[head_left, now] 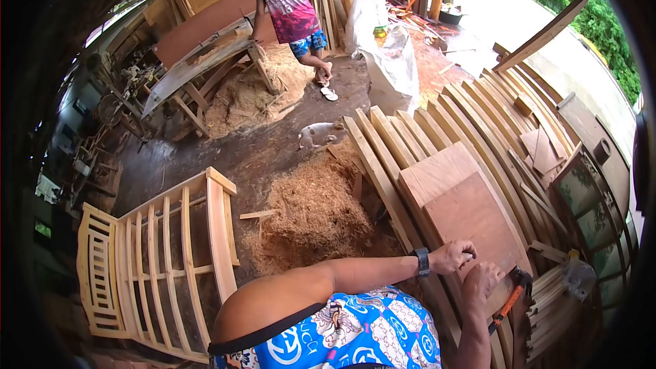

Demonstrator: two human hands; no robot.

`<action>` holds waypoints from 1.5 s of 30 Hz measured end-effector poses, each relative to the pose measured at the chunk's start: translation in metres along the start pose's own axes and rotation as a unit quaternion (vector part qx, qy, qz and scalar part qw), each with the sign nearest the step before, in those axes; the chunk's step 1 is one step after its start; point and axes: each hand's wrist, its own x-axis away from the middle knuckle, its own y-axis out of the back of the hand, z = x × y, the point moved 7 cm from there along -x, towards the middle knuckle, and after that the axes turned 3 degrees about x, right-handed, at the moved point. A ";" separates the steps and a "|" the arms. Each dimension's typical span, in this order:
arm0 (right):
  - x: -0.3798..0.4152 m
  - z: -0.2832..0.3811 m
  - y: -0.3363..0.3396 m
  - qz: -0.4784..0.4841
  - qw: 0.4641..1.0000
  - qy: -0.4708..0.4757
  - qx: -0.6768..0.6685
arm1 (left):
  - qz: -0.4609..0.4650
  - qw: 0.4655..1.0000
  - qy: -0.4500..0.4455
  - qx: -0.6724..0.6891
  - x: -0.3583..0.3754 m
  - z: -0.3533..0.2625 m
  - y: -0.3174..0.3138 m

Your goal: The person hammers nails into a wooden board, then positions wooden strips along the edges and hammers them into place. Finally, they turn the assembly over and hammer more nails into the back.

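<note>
My left hand (454,257), with a dark watch on the wrist, is over a reddish plywood panel (471,215). Its fingers are curled together, and whatever they pinch is too small to name. Close beside it, my right hand (482,280) is also closed above the same panel, with its fingertips partly hidden. A hammer (504,310) with an orange and black handle lies just right of my right hand, apart from its fingers. Under the panel's upper end shows a paler plywood sheet (437,167), resting on a row of long wooden boards (389,140).
A slatted wooden bed frame (164,253) stands at left. Wood shavings (314,208) heap on the floor, with a small dog (320,134) behind them. Another person (290,10) stands by a workbench (198,68). A plastic bag (579,277) hangs at right.
</note>
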 end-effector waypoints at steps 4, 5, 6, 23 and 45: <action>0.007 0.000 0.003 -0.075 0.996 0.046 0.012 | -0.002 1.000 0.014 0.026 0.000 0.008 -0.004; 0.009 0.000 0.007 -0.101 0.992 0.072 0.000 | -0.001 1.000 0.014 0.026 0.001 0.007 -0.004; 0.010 -0.005 0.005 -0.101 0.992 0.072 0.000 | 0.001 1.000 0.014 0.024 0.002 0.007 -0.005; 0.011 -0.011 0.014 -0.094 0.991 0.076 -0.056 | -0.010 0.983 0.077 0.165 0.007 0.032 -0.013; 0.004 -0.032 0.054 0.006 0.949 -0.080 -0.304 | -0.051 0.932 0.140 0.330 -0.015 0.017 -0.046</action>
